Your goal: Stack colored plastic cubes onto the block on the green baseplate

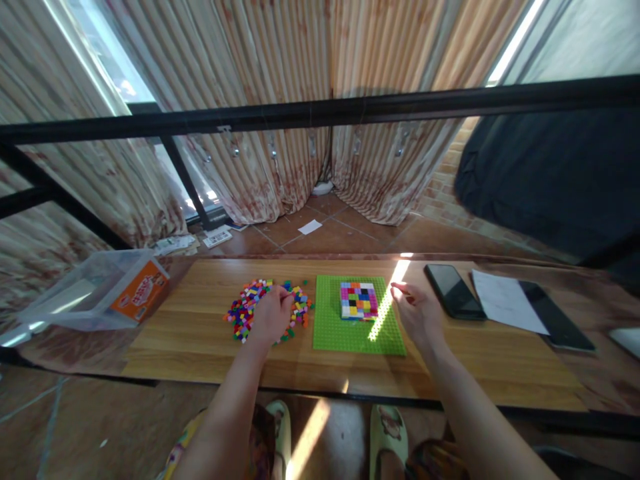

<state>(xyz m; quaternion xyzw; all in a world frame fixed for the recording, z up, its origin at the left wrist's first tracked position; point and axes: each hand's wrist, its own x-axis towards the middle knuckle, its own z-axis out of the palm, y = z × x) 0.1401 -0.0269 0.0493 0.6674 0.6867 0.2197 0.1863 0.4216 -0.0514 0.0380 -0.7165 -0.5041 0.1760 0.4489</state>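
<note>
My left hand [273, 313] is over a pile of small coloured toy bricks [245, 308], its fingers bent and closed together. Whatever those fingertips may hold is hidden. My right hand [416, 308] hovers at the right edge of a green studded baseplate [327, 327], thumb and fingers pinched. Anything between them is too small to tell. A low square block of multicoloured bricks [359, 301] stands on the baseplate, right of its middle. Neither hand touches it.
A wooden table [190, 347] bears everything. To the right lie a black phone [455, 291], a white paper [505, 300] and a dark flat tablet-like thing [557, 320]. A clear plastic box [95, 293] with an orange label stands left. A black rail [300, 115] crosses beyond the table.
</note>
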